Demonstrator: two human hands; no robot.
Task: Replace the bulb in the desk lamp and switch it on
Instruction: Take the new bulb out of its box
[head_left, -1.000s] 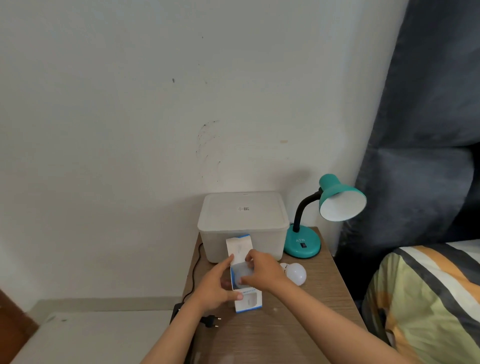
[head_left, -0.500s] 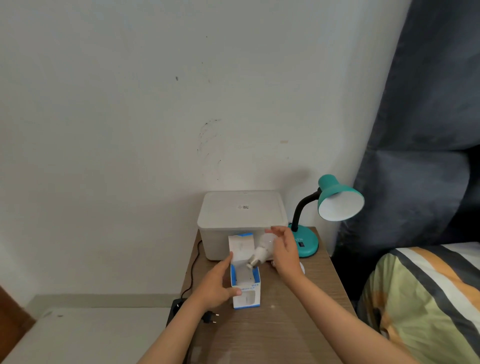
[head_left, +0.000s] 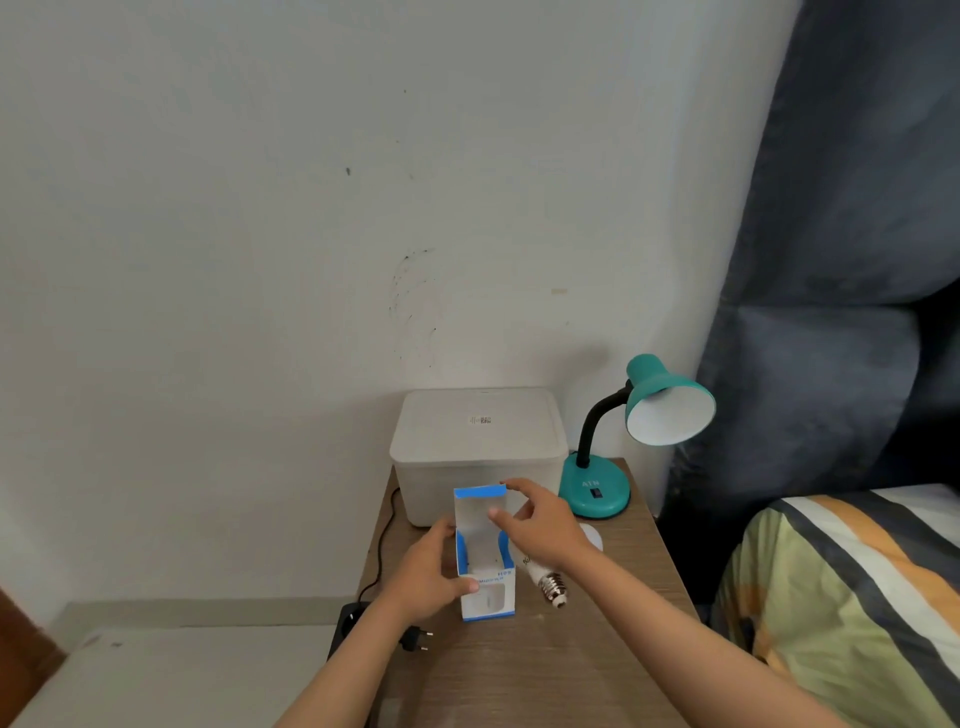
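Note:
A teal desk lamp (head_left: 595, 488) stands at the back right of the wooden table (head_left: 545, 670); its shade (head_left: 670, 413) faces right and I see no bulb in it. My left hand (head_left: 428, 571) grips a small blue and white bulb box (head_left: 488, 597) that stands upright with its flap raised. My right hand (head_left: 543, 527) reaches over to that flap, index finger and thumb touching it. A white bulb (head_left: 548, 584) lies on the table beside the box, screw base toward me. A second white bulb (head_left: 594, 538) shows partly behind my right hand.
A white lidded storage box (head_left: 478, 447) stands against the wall behind the bulb box. A black plug (head_left: 415, 639) lies loose at the table's left edge, near a black power strip (head_left: 349, 618). A bed with a striped blanket (head_left: 857, 597) is on the right, under a dark curtain (head_left: 857, 208).
My right hand drew a bulb out of the box, laid it on the table to the right of the box, and moved back to the box flap. My left hand kept hold of the box.

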